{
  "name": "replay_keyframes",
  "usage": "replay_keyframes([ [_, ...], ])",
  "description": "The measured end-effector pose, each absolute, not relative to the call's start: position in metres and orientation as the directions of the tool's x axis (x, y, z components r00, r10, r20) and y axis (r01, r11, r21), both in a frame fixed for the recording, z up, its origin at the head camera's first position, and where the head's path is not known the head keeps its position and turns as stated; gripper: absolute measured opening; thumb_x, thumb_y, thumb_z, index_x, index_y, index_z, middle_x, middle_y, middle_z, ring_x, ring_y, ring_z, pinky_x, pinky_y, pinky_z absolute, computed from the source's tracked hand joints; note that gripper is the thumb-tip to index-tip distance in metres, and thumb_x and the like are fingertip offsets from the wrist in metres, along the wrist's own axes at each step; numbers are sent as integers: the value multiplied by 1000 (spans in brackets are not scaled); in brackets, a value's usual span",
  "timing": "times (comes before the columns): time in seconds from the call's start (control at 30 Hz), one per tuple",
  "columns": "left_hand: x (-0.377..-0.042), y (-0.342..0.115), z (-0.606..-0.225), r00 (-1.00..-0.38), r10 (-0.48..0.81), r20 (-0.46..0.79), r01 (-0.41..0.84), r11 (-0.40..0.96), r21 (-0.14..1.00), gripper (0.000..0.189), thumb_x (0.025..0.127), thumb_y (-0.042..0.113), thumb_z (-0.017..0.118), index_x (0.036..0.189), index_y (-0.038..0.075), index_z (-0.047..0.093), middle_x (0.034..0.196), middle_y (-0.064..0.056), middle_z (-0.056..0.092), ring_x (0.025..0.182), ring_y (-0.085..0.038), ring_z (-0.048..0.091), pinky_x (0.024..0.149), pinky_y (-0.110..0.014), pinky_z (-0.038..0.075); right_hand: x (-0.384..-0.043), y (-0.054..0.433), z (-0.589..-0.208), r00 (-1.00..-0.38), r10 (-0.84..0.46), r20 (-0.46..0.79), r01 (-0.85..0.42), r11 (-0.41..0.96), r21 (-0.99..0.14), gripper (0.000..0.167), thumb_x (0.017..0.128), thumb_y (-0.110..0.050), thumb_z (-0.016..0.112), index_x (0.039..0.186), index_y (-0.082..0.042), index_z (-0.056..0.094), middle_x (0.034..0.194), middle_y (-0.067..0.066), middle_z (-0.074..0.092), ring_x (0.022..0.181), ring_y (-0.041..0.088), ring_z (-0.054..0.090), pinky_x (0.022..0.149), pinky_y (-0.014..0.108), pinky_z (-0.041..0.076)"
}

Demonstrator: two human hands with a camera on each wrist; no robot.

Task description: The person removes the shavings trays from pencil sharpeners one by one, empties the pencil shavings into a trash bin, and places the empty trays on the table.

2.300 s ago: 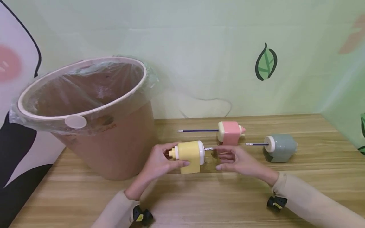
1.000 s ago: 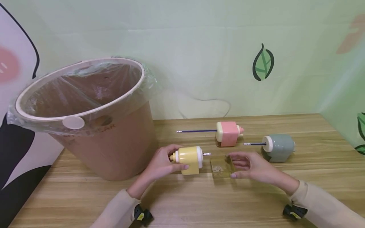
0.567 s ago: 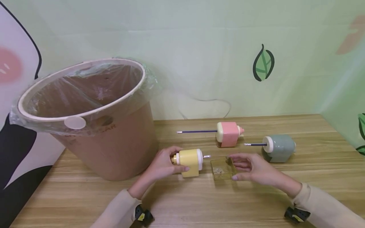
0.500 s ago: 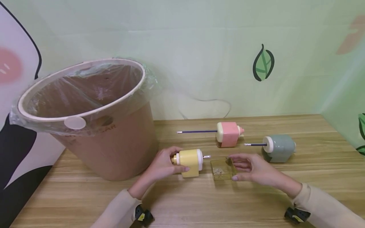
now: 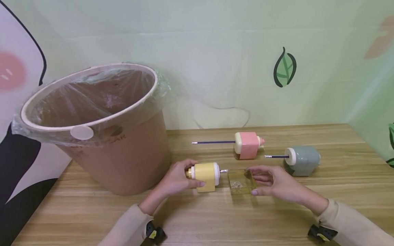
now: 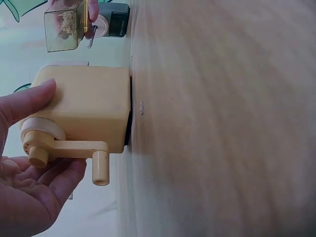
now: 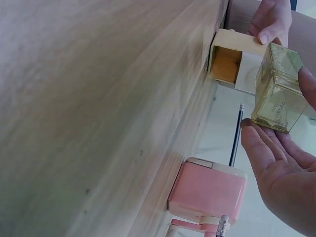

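Note:
My left hand grips a yellow crank pencil sharpener between thumb and fingers, close to the tabletop. A pencil's eraser end sticks out of its white front. In the left wrist view its crank handle points toward me. An open drawer slot shows in its front in the right wrist view. My right hand pinches a clear amber shavings drawer by its right end, apart from the sharpener. Pale shavings lie inside the drawer.
A large brown bin with a plastic liner stands at the left. Behind my hands lie a pink sharpener with a long blue pencil and, to the right, a grey-blue sharpener with another pencil. A patterned wall covering backs the wooden table.
My right hand has moved right, away from the yellow sharpener, with the amber drawer, now plainly visible. My left hand and the sharpener have shifted slightly right and nearer. Little has moved in the last half second.

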State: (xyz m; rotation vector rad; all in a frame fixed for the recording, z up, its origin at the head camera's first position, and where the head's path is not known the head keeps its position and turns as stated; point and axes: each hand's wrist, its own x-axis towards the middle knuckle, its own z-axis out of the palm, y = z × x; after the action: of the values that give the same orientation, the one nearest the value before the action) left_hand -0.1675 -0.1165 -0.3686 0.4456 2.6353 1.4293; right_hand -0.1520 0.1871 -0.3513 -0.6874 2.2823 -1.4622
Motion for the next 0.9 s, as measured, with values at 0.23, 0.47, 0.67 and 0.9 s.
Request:
replay_keyframes([
  [0.23,-167,-118,-369,-942,335,34,205,490,847,55,64,11,82,112,-1,57,90,-8,63,76,-15,57,62,-26,49,-152,185,-349,-827,-561,-22,-218,356,-909,75,73,-20,75,127,17,37,129,33,41,115,43,46,90,30,45],
  [0.47,-166,-118,-367,-934,355,28,223,521,824,64,65,13,81,121,0,53,96,-8,61,82,-16,55,66,-26,49,-151,183,-338,-842,-540,-1,-242,379,-893,70,75,-19,74,126,14,40,128,31,44,113,41,49,89,31,46],
  [0.67,-162,-118,-365,-939,342,43,226,516,827,70,66,14,81,126,0,48,113,-11,58,96,-24,56,79,-35,49,-153,180,-326,-845,-535,28,-277,392,-877,69,75,-18,74,127,14,40,128,30,45,114,40,49,90,31,46],
  [0.9,-155,-125,-357,-946,311,88,238,486,841,68,68,15,80,127,3,48,129,-14,52,116,-29,49,98,-42,39,-156,173,-315,-838,-545,31,-279,378,-883,68,77,-16,72,128,12,39,129,30,44,116,40,47,92,31,44],
])
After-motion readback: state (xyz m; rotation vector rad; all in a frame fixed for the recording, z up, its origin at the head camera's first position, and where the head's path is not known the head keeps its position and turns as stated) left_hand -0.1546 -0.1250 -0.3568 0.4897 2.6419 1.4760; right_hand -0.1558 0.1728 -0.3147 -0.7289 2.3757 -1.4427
